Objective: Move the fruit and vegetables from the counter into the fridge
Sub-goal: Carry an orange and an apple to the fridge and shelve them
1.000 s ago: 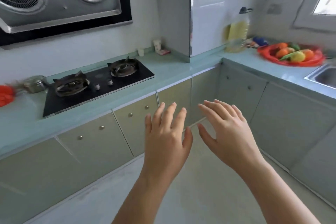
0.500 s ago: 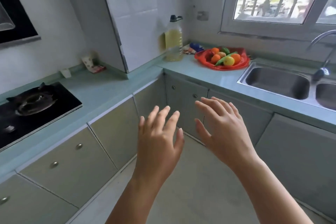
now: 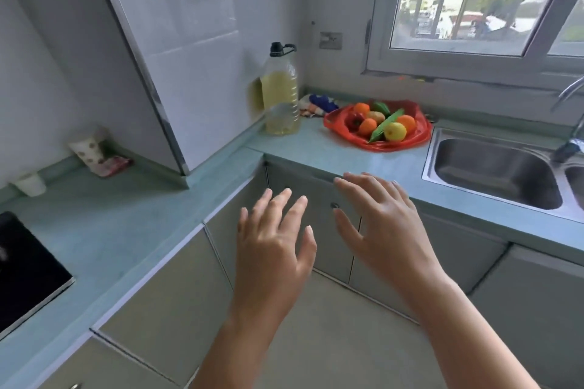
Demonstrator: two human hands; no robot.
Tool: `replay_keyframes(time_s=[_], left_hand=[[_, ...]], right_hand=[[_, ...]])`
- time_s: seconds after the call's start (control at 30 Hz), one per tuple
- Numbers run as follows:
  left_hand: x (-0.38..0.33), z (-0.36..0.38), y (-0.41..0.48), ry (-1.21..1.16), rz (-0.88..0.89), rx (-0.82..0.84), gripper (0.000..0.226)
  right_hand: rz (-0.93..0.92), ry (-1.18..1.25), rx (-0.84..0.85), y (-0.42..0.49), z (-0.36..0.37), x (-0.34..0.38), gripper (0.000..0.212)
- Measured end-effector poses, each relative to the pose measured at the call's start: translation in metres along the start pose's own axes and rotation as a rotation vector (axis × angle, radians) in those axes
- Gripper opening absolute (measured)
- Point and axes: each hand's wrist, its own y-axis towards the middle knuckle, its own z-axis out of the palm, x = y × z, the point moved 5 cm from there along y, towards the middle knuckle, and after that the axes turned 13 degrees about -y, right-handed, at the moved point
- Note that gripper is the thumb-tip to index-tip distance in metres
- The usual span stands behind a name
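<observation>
A red plastic bag (image 3: pixel 344 133) lies spread on the teal counter (image 3: pixel 316 151) left of the sink. On it sit oranges (image 3: pixel 367 127), a yellow lemon (image 3: pixel 395 131), a long green vegetable (image 3: pixel 386 124) and a red pepper (image 3: pixel 354 119). My left hand (image 3: pixel 271 243) and my right hand (image 3: pixel 385 224) hover over the floor in front of the corner cupboards, palms down, fingers spread, holding nothing. Both are well short of the fruit. No fridge is in view.
A large oil bottle (image 3: pixel 281 95) stands left of the bag. A steel sink (image 3: pixel 496 174) with a tap lies to the right. A white tiled column (image 3: pixel 177 50) fills the corner. The hob (image 3: pixel 28 268) sits at the left edge; a paper cup (image 3: pixel 31 184) stands by the wall.
The view has swung right and moved closer to the corner: the hob has slid off to the left, the fruit bag and sink have come nearer. Both hands stay open in front.
</observation>
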Motion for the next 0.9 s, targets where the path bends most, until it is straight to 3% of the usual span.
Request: replay_keyframes(time_s=[0.3,0.9], left_hand=[[0.053,0.083,0.095,-0.121,0.089,0.080,0.041],[0.068,0.300,0.295,-0.226,0.105,0.292,0.047]], right_hand=[[0.155,-0.071,-0.019,0.074,0.066,-0.059,0.044],[0.273,-0.228,-0.018,0.212,0.173,-0.275,0.044]])
